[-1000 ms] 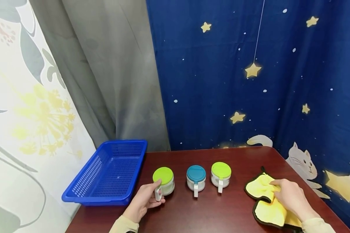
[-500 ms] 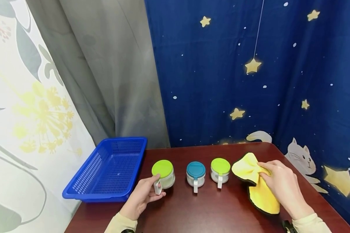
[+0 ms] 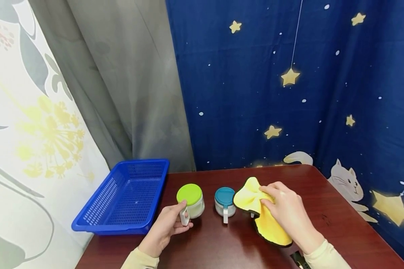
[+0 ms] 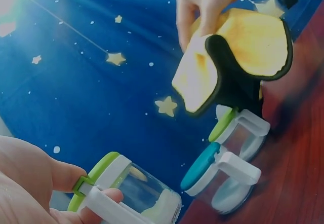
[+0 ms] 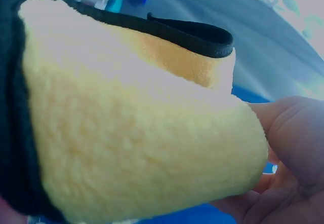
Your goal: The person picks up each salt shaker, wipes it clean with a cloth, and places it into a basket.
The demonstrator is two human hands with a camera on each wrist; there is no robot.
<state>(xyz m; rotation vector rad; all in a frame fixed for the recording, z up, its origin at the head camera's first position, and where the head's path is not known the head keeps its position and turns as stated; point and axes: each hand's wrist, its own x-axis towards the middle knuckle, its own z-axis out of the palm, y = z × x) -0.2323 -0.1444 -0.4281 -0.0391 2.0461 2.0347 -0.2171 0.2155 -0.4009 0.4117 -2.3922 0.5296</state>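
Note:
My left hand [image 3: 166,226] grips the white handle of a clear seasoning jar [image 3: 197,207] with a lime-green lid. The thumb lies against the lid's tab, and white contents show through the jar's wall in the left wrist view. Pinched in my right hand [image 3: 287,209] is a yellow cloth [image 3: 272,226] with black edging, its lower part hanging down. A teal-lidded jar [image 3: 225,201] stands between the hands. Behind the cloth, another green-lidded jar [image 4: 238,133] is almost hidden in the head view but visible from the left wrist.
A blue plastic basket [image 3: 112,228] with perforated walls stands at the left of the dark red table [image 3: 336,198]. Grey and starry blue curtains [image 3: 229,93] hang behind the table's far edge.
My right hand has lifted the yellow cloth and carried it left, in front of the right-hand jar. The jar in my left hand has risen slightly.

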